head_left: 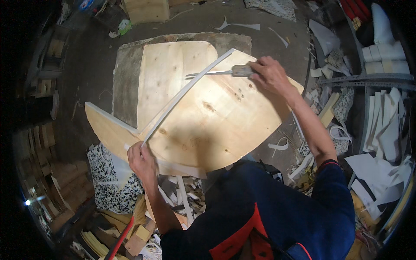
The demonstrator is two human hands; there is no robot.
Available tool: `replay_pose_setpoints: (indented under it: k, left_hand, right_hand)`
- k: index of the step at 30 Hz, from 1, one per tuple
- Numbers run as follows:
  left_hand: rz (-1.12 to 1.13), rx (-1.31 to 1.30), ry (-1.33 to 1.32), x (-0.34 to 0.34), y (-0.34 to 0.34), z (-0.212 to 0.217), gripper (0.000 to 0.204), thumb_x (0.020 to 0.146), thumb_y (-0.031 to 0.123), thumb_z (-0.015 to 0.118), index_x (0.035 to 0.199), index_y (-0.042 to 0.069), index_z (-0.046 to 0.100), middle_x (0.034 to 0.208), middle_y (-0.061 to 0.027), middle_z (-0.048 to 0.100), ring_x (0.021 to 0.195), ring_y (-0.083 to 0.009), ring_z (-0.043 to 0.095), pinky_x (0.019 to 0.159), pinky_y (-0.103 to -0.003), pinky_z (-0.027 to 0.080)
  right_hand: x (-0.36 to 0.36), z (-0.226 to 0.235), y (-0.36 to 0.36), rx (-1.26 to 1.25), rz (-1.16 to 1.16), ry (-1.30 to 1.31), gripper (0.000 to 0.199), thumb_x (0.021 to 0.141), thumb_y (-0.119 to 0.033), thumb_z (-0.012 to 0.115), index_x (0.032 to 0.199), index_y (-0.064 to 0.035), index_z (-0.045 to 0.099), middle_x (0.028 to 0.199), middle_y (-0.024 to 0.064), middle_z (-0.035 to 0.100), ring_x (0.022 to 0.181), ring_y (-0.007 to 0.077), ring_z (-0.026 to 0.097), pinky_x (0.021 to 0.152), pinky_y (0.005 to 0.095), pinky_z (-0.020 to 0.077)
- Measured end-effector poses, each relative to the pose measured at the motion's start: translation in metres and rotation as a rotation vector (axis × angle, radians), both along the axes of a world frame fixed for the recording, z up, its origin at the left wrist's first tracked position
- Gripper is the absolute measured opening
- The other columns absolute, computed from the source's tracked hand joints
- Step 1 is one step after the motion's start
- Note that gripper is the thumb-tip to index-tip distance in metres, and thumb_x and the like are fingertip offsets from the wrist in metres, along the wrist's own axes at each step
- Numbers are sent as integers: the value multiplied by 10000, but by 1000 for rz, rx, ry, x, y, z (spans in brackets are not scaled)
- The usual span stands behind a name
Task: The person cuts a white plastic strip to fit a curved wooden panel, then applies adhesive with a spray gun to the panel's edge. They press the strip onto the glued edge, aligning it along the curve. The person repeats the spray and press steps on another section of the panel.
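A large plywood panel with one curved side lies before me, a white foam strip running along its far left edge. At the strip's near end, my left hand is closed, fingers pinching the strip against the wood. My right hand is closed round the grey handle of what looks like a knife. Its long thin blade points left and crosses the strip near the panel's far corner. A tapering plywood piece, also edged in white, reaches out to the left.
Behind the panel, another plywood board rests on a worn grey surface. Speckled foam and offcuts lie at lower left. A metal rack with white foam pieces stands at right. White scraps litter the floor.
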State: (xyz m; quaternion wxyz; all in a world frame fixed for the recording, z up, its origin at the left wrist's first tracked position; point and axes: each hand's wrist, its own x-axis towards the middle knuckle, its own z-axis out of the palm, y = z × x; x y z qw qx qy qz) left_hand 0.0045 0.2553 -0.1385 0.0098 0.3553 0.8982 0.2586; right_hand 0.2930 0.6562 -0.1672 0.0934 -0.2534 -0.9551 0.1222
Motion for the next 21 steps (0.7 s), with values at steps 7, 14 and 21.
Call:
replay_pose_setpoints:
  k: [7,14,21]
  left_hand:
    - [33,20,-17,7,-8,2,147,919,23,604,1038,-6,686,974,-171,659,893,-349,617,802,-432,497]
    - [23,23,-17,14,-5,-1,169,898,-2,601,1048,-11,680,973,-161,653,881,-341,611,775,-418,496]
    - [33,1,-1,18,-11,4,163,901,0,602,1045,-16,677,978,-160,651,881,-337,610,752,-416,497]
  right_hand:
    - [24,-2,17,48,-95,-4,372,874,-285,746,1202,-116,700,976,108,623,955,301,599,812,440,512]
    - [46,-5,32,78,-117,17,401,907,-299,712,1241,-80,676,1000,137,613,960,335,588,823,451,495]
    - [64,-5,48,60,-187,31,398,890,-290,720,1231,-88,684,1002,126,622,980,327,603,836,451,512]
